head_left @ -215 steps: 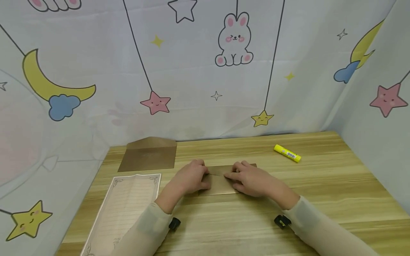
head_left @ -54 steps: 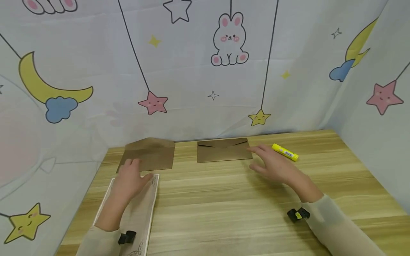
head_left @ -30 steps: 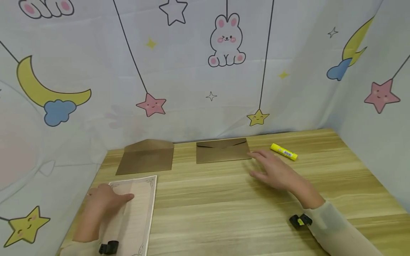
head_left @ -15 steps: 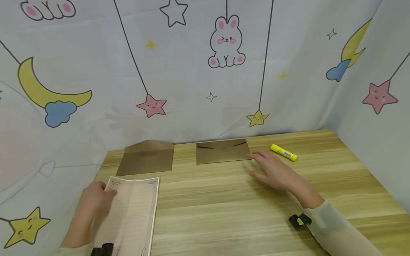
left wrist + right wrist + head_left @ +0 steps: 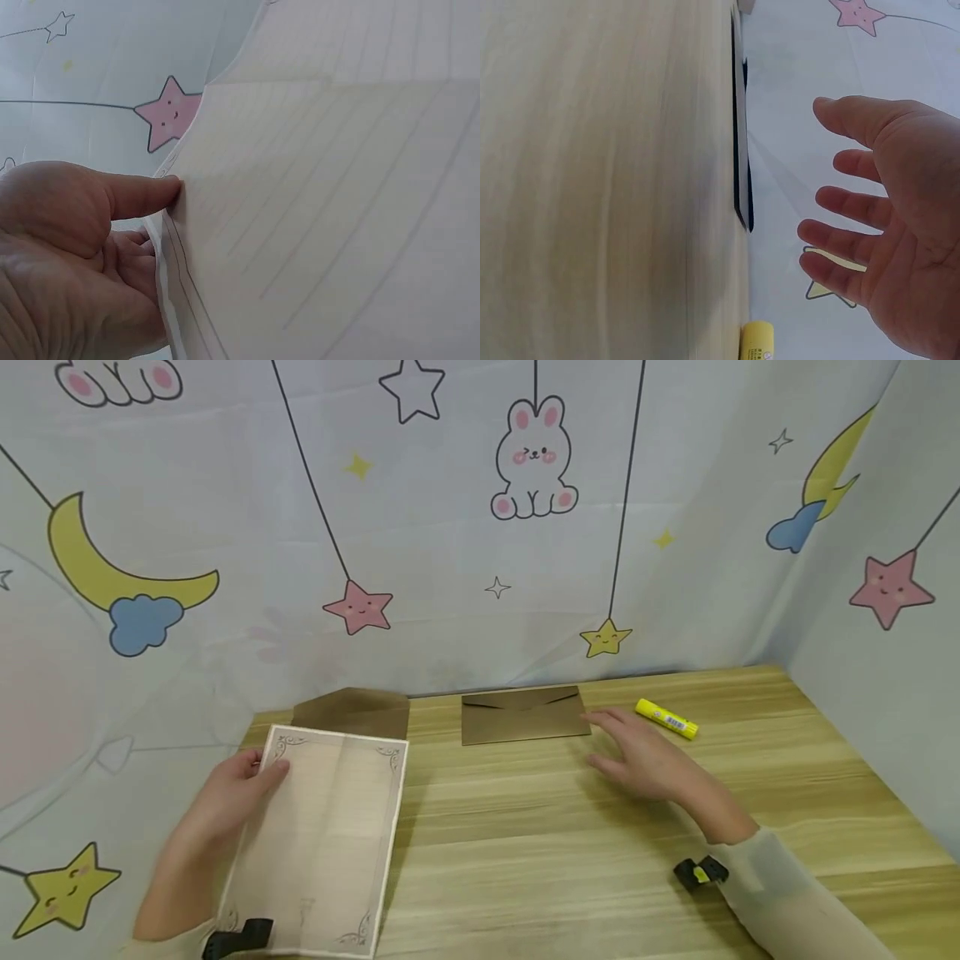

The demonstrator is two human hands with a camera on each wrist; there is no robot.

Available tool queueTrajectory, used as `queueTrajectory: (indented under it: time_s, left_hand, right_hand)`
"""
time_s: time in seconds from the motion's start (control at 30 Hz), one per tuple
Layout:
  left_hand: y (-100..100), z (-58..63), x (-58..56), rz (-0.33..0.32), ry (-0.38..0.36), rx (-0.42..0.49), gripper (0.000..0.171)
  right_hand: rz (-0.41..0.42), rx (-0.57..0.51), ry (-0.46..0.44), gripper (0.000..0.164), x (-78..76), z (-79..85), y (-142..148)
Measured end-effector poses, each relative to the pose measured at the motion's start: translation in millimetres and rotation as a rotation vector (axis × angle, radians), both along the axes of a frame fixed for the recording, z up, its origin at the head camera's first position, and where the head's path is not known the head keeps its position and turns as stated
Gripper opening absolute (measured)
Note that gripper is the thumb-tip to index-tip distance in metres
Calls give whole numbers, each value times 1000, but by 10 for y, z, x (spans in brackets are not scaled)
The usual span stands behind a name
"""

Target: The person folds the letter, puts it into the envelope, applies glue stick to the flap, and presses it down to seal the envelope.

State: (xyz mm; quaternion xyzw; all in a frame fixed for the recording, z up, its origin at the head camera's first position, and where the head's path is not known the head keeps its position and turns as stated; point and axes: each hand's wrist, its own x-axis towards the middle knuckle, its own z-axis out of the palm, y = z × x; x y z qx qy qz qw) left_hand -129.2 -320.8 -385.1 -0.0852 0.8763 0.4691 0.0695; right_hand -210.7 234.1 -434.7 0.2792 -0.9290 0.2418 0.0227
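Note:
My left hand [image 5: 232,793] pinches a sheet of lined letter paper [image 5: 330,835] by its upper left edge, thumb on the front and fingers behind. The cream sheet has ornamental corners and a lengthwise crease. It is raised and tilted, overlapping a brown envelope [image 5: 360,710] with its flap up. In the left wrist view the thumb presses on the paper [image 5: 315,195] near its border. My right hand [image 5: 648,756] hovers with relaxed, spread fingers and holds nothing. Just beyond its fingertips lies a second brown envelope [image 5: 525,718], its flap folded down.
A yellow glue stick [image 5: 666,718] lies behind the right hand, near the back of the wooden table [image 5: 525,860]. A white curtain [image 5: 435,527] printed with stars, moons and a rabbit hangs along the table's back edge and right side.
Earlier both hands worked on the second envelope, which now lies at the back with its flap down. The left hand moved to the letter paper, gripped it and raised it; the right hand stays hovering.

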Motion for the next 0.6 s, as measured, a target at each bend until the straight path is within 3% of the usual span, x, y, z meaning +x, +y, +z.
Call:
queueTrajectory:
  time_s: [0.13,0.33,0.6]
  left_hand:
    - [277,20,-108,3,53,147,59]
    - [733,13,-325,53,82,280,49]
    - [1313,-68,-609,132,125,376,39]
  right_hand:
    - [-15,-53,-31,60,-11,12,-10]
    - [-31,-123,-57,57,-41,8,-32]
    - [-55,-255,-123,56,-109,-25,-129]
